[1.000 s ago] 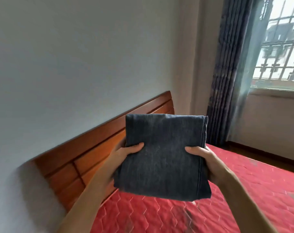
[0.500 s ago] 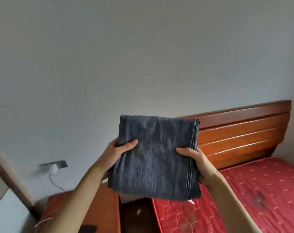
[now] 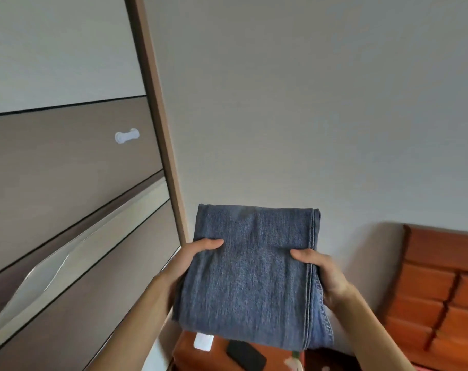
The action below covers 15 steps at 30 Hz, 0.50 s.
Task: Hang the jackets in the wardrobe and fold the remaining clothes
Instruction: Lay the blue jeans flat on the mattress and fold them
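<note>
The folded jeans (image 3: 254, 277) are held in the air in front of the wall, between the wardrobe (image 3: 75, 162) at the left and the headboard (image 3: 441, 290) at the right, with the bedside table (image 3: 198, 361) below them.

**Grip state**
- The left edge of the bundle is gripped by the left hand (image 3: 198, 253). The thumb is laid across the top face; the fingers are hidden beneath the denim.
- The right edge, along the stitched seam, is gripped in the same way by the right hand (image 3: 321, 271).

**Hazards**
- The wardrobe panels in view appear to be closed. If one hand is released to operate a door, the bundle is left supported from one side only, and the layers are likely to sag and fall open.
- The fold is kept only by pressure between thumbs and fingers. If that pressure is relaxed, the lower layers may slide out.
- A black phone (image 3: 245, 354) and a small white item (image 3: 203, 341) lie on the bedside table directly under the bundle. Should the jeans be dropped, both could be struck or swept off.
</note>
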Available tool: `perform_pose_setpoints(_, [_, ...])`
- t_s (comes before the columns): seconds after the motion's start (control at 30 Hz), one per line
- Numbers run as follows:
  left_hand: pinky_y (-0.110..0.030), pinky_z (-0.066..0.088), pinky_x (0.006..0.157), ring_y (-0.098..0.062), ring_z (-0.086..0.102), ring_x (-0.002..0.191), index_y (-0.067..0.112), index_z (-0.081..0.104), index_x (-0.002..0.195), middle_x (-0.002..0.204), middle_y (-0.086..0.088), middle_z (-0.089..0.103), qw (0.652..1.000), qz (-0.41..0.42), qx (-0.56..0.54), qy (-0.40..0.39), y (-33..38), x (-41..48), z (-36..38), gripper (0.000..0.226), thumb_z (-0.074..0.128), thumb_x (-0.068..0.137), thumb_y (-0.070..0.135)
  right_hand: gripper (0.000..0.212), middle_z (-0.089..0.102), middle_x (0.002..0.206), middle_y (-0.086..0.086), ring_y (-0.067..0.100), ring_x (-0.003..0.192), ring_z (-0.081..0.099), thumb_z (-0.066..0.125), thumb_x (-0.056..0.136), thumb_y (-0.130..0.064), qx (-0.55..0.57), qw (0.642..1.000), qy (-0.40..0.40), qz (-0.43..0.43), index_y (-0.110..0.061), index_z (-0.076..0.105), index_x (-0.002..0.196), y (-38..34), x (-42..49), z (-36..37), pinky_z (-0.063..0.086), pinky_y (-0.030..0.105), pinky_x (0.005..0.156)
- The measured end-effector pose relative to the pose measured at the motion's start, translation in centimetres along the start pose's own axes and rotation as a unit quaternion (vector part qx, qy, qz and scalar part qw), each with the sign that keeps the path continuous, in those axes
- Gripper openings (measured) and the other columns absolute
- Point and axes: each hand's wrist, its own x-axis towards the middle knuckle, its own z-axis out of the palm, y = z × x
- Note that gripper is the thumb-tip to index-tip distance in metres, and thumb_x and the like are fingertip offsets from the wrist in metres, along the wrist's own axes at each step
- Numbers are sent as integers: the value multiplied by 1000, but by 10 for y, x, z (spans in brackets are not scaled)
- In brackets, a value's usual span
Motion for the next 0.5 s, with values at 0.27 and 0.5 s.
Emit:
perform_pose_setpoints(0.27, [-36, 51, 84, -27, 72, 98, 17, 65, 116, 105, -8, 76, 996, -2, 12, 90, 9, 57, -63, 50, 82, 70, 25, 85, 68, 102, 34, 41, 81, 71, 94, 29, -22, 38, 989, -106, 91, 12, 67, 102, 10, 128, 15, 60, 44, 65])
perform_pose_setpoints(0.5, [-37, 55, 87, -19, 73, 99, 24, 65, 120, 107, 1, 76, 985, 29, 49, 161, 39, 125, -97, 40, 76, 84, 37, 92, 64, 117, 33, 43, 94, 68, 84, 47, -22, 28, 989, -119, 85, 10, 54, 127, -5, 236, 12, 59, 47, 74])
